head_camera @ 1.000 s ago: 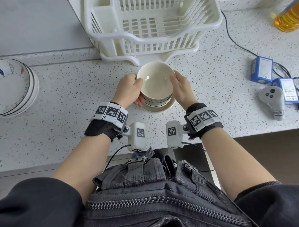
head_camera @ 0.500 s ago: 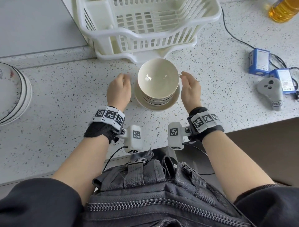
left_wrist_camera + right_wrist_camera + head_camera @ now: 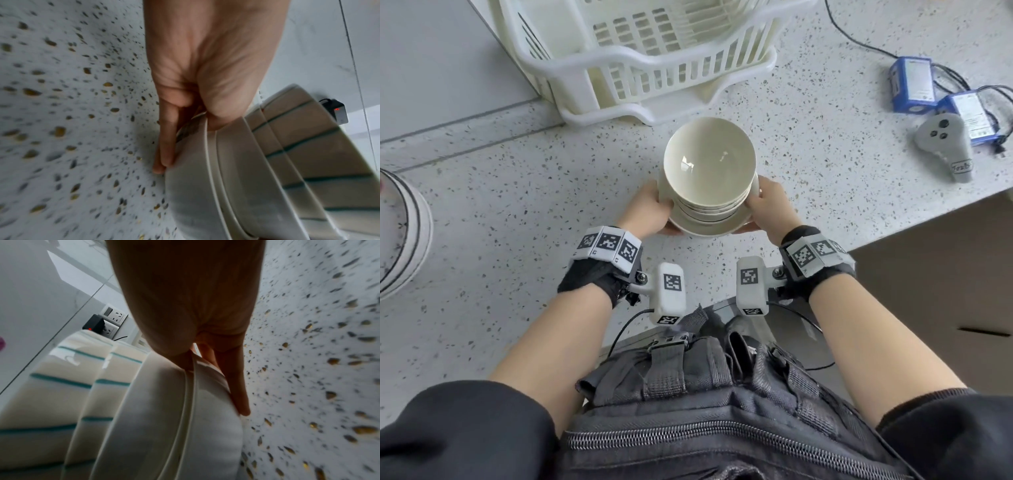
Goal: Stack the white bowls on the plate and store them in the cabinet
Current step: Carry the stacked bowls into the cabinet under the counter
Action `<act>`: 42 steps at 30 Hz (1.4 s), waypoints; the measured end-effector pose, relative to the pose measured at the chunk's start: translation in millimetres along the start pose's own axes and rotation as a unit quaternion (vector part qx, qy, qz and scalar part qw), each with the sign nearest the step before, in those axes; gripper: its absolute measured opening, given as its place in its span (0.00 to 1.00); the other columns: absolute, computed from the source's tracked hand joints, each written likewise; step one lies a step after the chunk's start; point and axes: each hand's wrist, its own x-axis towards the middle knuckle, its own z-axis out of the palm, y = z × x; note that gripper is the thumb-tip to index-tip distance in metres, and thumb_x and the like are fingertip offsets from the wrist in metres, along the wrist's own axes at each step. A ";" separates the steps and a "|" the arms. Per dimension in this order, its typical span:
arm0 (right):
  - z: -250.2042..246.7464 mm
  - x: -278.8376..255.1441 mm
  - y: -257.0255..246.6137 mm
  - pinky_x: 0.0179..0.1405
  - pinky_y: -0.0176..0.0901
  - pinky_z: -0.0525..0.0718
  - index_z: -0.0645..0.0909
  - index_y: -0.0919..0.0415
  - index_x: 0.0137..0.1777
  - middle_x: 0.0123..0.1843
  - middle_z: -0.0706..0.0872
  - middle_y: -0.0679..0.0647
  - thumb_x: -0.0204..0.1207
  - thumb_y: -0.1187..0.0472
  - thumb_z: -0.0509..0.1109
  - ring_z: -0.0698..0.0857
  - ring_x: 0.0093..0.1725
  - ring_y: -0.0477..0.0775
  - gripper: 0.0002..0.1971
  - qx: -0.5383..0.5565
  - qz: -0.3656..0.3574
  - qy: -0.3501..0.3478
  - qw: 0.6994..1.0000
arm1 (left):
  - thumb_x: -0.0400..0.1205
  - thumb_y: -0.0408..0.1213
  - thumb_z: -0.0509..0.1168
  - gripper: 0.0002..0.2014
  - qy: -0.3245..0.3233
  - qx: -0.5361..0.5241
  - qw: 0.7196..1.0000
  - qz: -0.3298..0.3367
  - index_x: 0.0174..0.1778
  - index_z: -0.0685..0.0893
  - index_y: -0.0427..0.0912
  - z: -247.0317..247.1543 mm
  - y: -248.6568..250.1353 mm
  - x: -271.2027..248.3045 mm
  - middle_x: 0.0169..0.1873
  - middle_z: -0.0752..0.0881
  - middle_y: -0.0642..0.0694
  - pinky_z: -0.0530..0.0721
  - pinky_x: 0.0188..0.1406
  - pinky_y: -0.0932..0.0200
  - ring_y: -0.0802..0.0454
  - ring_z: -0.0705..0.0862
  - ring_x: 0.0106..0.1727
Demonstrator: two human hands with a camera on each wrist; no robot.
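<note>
A stack of white bowls (image 3: 709, 161) with thin teal lines on their sides sits on a white plate (image 3: 709, 231), over the speckled counter (image 3: 517, 205) just in front of the dish rack. My left hand (image 3: 669, 219) grips the plate's left edge, thumb on the rim and fingers underneath. My right hand (image 3: 750, 216) grips the right edge the same way. The left wrist view shows the left hand (image 3: 191, 142) pinching the plate (image 3: 195, 194) below the bowls (image 3: 308, 162). The right wrist view shows the right hand (image 3: 213, 386) pinching the plate (image 3: 164, 434) beside the bowls (image 3: 61, 394).
An empty white dish rack (image 3: 654, 61) stands right behind the stack. Striped dishes (image 3: 404, 233) sit at the left edge. Two blue boxes (image 3: 914, 85), a grey controller (image 3: 941, 137) and cables lie at the right. The counter's edge (image 3: 928, 219) runs close on the right.
One second ago both hands held the top bowl; half a second ago they hung open beside the stack. Now both grip the plate's edges, and the stack sits nearer to me.
</note>
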 end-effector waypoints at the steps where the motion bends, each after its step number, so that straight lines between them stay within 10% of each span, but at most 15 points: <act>1: -1.4 -5.6 4.5 0.37 0.64 0.91 0.78 0.65 0.57 0.55 0.86 0.67 0.84 0.64 0.54 0.90 0.48 0.68 0.12 0.000 0.000 -0.001 1.000 | 0.85 0.27 0.53 0.11 0.004 -0.004 1.000 0.000 0.58 0.78 0.33 3.1 -2.0 -7.5 0.51 0.86 0.33 0.92 0.32 0.53 0.42 0.88 0.45; 7: -17.1 -45.3 44.7 0.28 0.54 0.92 0.79 0.67 0.60 0.47 0.87 0.66 0.82 0.69 0.57 0.90 0.38 0.62 0.12 0.032 -0.005 -0.006 0.999 | 0.83 0.26 0.55 0.11 0.043 -0.018 0.999 -0.008 0.59 0.78 0.31 36.1 -16.2 -55.3 0.52 0.86 0.31 0.91 0.39 0.38 0.36 0.89 0.45; 13: -51.6 -101.8 96.8 0.38 0.69 0.90 0.79 0.65 0.61 0.51 0.87 0.69 0.78 0.73 0.59 0.90 0.47 0.69 0.14 0.056 -0.021 -0.040 0.997 | 0.82 0.26 0.55 0.12 0.073 -0.046 0.996 0.003 0.58 0.79 0.33 96.7 -42.8 -115.4 0.53 0.85 0.34 0.90 0.39 0.38 0.37 0.88 0.47; 25: -82.0 -215.6 201.9 0.31 0.61 0.91 0.82 0.63 0.59 0.51 0.87 0.65 0.75 0.76 0.58 0.90 0.44 0.65 0.18 0.070 -0.017 -0.042 0.996 | 0.84 0.31 0.57 0.11 0.041 -0.050 0.998 -0.003 0.58 0.82 0.36 184.8 -108.5 -220.7 0.53 0.87 0.36 0.91 0.40 0.42 0.41 0.88 0.52; 35: -30.3 -232.5 272.6 0.20 0.43 0.87 0.82 0.61 0.46 0.38 0.83 0.57 0.74 0.77 0.56 0.84 0.37 0.57 0.16 0.114 0.029 0.011 0.993 | 0.85 0.33 0.52 0.14 0.035 -0.031 0.998 -0.035 0.58 0.82 0.43 179.8 -173.6 -222.9 0.53 0.85 0.39 0.91 0.44 0.43 0.43 0.87 0.47; 42: 10.7 -183.7 303.5 0.16 0.37 0.82 0.79 0.56 0.38 0.37 0.81 0.54 0.70 0.81 0.51 0.82 0.38 0.55 0.21 0.150 0.043 0.033 0.987 | 0.84 0.32 0.57 0.16 0.148 0.075 0.982 0.089 0.67 0.80 0.40 159.5 -204.4 -181.4 0.61 0.85 0.43 0.85 0.61 0.50 0.48 0.84 0.62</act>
